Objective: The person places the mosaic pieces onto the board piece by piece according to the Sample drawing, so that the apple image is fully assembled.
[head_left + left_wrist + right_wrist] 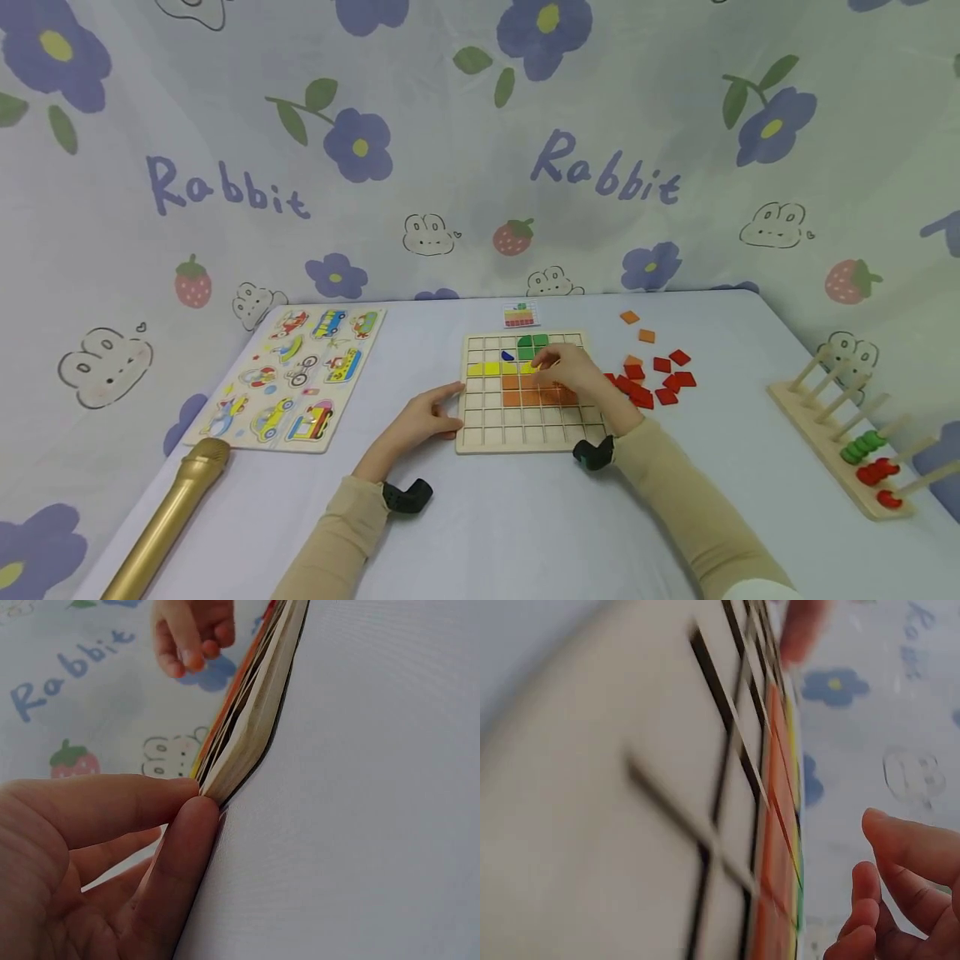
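A person in beige sleeves works at a wooden grid board [480, 437] lying flat near the middle of a pale table [525, 533], as I watch through three cameras. The left hand [427, 414] rests at the board's left edge, and my left wrist view shows thumb and forefinger [97, 810] touching the board's corner, pressed against it rather than wrapped round it. The right hand [573, 375] hovers over the coloured rows with its fingers bent down toward the yellow and orange squares; whether it pinches a tile I cannot tell, since the head view hides the fingertips and the right wrist view shows only loosely curled fingers [900, 847] beside the grid. Green, yellow and orange tiles fill part of the board, a heap of loose red tiles [652, 379] lies just to its right, and a small pattern card [521, 315] sits beyond its far edge. I judge the board stiff, light and thin, best steadied at a rim or corner; the tiles look small, flat and smooth, apt to slip, so a fingertip pinch at opposite edges would suit them. A vehicle puzzle [296, 375], a gold microphone [168, 517] and a peg rack [847, 442] stand well apart.
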`<action>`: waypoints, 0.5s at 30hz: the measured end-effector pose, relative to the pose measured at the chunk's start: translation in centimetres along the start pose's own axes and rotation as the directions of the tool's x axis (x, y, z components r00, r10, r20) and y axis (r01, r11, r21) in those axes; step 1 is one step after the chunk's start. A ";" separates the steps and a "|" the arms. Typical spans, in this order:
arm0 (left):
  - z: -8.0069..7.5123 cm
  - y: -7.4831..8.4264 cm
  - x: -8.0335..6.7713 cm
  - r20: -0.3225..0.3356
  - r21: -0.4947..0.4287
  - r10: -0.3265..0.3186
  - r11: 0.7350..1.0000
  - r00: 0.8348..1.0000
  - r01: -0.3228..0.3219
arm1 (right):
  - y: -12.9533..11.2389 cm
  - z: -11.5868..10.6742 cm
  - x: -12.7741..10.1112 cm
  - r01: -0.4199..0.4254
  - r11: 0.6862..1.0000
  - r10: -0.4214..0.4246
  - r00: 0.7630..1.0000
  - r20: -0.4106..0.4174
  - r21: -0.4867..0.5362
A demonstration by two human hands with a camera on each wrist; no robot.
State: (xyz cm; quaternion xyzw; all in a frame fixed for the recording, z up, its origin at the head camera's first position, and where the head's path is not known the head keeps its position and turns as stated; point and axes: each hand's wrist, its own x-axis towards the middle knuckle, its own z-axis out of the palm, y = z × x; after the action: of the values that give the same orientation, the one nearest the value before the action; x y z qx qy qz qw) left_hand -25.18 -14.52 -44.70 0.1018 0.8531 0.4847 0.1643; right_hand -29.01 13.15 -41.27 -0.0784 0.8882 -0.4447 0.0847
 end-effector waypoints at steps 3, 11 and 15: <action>0.0 -0.1 0.0 0.002 -0.003 0.003 1.000 1.000 -0.003 | 1.2 -2.7 -0.2 -0.034 0.999 0.036 0.998 -0.056 0.037; 0.0 -0.1 0.0 0.008 -0.003 0.010 1.000 1.000 -0.010 | 6.3 -9.3 -0.3 -0.142 0.970 0.175 0.971 -0.160 0.198; 0.1 -0.2 0.0 0.004 0.004 0.003 1.000 1.000 -0.003 | 8.8 -11.3 -0.2 -0.210 0.948 0.259 0.946 -0.198 0.238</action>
State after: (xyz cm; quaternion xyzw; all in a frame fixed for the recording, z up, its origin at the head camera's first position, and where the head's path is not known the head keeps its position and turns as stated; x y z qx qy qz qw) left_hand -25.19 -14.55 -44.94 0.1044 0.8536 0.4830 0.1648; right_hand -31.89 27.20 -41.64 0.0889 0.8420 -0.5303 0.0434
